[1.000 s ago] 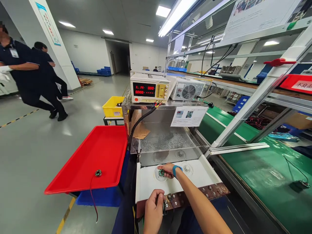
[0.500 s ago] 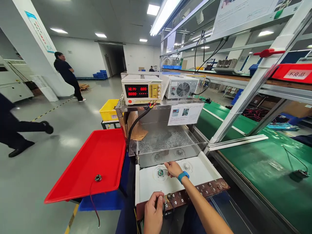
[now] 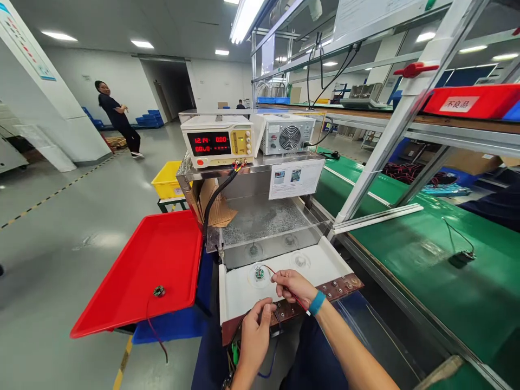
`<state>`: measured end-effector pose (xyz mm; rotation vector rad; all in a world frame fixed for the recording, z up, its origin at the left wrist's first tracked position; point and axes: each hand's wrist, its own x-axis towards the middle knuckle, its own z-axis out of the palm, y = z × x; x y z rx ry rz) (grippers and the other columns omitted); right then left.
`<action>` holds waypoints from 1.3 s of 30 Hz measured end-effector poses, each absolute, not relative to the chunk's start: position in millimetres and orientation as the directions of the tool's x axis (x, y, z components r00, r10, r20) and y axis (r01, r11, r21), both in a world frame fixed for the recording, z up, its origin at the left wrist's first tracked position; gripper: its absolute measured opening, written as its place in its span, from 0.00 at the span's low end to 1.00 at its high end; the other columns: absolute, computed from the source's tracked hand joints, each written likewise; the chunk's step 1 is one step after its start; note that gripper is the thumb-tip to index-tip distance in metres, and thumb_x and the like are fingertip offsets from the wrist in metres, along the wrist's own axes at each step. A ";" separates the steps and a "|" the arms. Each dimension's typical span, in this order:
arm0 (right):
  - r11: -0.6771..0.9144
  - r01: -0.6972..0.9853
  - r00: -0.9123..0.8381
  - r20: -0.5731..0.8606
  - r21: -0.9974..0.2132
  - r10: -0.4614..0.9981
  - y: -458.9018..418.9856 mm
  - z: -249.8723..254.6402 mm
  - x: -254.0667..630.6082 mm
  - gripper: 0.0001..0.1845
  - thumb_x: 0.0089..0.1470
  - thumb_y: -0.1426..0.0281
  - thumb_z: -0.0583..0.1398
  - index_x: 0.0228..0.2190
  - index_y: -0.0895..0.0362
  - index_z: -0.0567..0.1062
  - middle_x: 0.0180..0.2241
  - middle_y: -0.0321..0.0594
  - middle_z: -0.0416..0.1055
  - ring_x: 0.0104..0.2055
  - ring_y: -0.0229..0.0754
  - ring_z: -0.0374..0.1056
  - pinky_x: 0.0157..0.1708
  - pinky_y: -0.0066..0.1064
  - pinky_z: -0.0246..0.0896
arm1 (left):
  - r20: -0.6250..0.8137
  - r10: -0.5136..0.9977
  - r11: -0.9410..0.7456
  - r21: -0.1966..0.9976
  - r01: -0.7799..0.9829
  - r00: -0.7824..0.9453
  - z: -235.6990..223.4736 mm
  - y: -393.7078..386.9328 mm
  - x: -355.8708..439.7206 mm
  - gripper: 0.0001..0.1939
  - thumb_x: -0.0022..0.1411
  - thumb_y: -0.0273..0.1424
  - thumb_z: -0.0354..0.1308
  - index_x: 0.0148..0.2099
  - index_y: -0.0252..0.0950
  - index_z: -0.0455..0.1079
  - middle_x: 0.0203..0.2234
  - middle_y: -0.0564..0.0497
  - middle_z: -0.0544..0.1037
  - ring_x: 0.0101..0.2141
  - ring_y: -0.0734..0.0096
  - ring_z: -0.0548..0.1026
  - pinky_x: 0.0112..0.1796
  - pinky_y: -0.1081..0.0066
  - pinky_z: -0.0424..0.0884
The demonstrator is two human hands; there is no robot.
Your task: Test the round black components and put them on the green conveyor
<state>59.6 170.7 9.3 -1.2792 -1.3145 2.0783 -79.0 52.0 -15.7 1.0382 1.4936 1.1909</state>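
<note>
Right hand (image 3: 293,285) is pinched on the red lead (image 3: 284,283) running from the small round board (image 3: 259,273), which sits in the near-left recess of the white fixture tray (image 3: 325,265). Left hand (image 3: 255,331) is closed at the copper contact strip (image 3: 325,295); can't tell what it grips. Supply (image 3: 217,142) reads 12.14. Risk: tugging the lead could lift the board off its seat, or a bare end could brush the strip and short.
</note>
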 end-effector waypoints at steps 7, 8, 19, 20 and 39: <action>-0.530 -0.038 -0.551 -0.425 -0.847 0.718 161.8 -1.4 35.8 0.20 0.51 0.53 0.63 0.31 0.56 0.64 0.16 0.30 0.68 0.13 0.28 0.46 0.14 0.22 0.37 | -0.300 0.951 0.299 0.954 -0.015 -0.076 -3.4 49.2 -57.6 0.35 0.52 0.62 0.53 0.38 0.32 0.77 0.31 0.40 0.83 0.34 0.57 0.78 0.33 0.65 0.68; -0.535 -0.043 -0.549 -0.427 -0.844 0.718 160.7 -2.0 34.1 0.21 0.52 0.53 0.63 0.31 0.55 0.64 0.16 0.31 0.68 0.14 0.28 0.46 0.14 0.22 0.37 | -0.322 0.946 0.320 0.947 -0.031 -0.051 -4.2 49.1 -53.9 0.36 0.50 0.62 0.55 0.36 0.32 0.76 0.30 0.40 0.82 0.32 0.58 0.78 0.31 0.66 0.67; -0.447 0.052 -0.507 -0.409 -0.893 0.759 163.6 -10.8 29.7 0.21 0.62 0.50 0.53 0.36 0.57 0.67 0.19 0.33 0.69 0.15 0.31 0.52 0.17 0.23 0.44 | -0.355 0.933 0.356 0.899 -0.257 0.051 -1.8 59.4 -48.9 0.26 0.43 0.52 0.69 0.29 0.33 0.71 0.23 0.49 0.77 0.25 0.72 0.72 0.26 0.74 0.62; -0.379 0.121 -0.449 -0.391 -0.917 0.803 167.1 -13.6 32.0 0.21 0.64 0.52 0.50 0.37 0.58 0.68 0.20 0.34 0.70 0.17 0.32 0.55 0.19 0.24 0.47 | -0.352 0.935 0.349 0.897 -0.272 0.039 1.6 63.9 -54.3 0.26 0.44 0.52 0.69 0.29 0.33 0.71 0.23 0.49 0.76 0.25 0.73 0.71 0.26 0.74 0.62; 0.107 0.711 -0.190 -0.043 -0.695 0.981 193.5 -51.8 59.8 0.17 0.66 0.64 0.53 0.29 0.57 0.75 0.28 0.39 0.74 0.31 0.39 0.65 0.29 0.27 0.44 | -0.095 0.993 0.105 0.978 -0.180 0.066 19.3 114.3 -94.0 0.21 0.51 0.47 0.67 0.31 0.35 0.68 0.24 0.55 0.69 0.27 0.75 0.64 0.32 0.74 0.61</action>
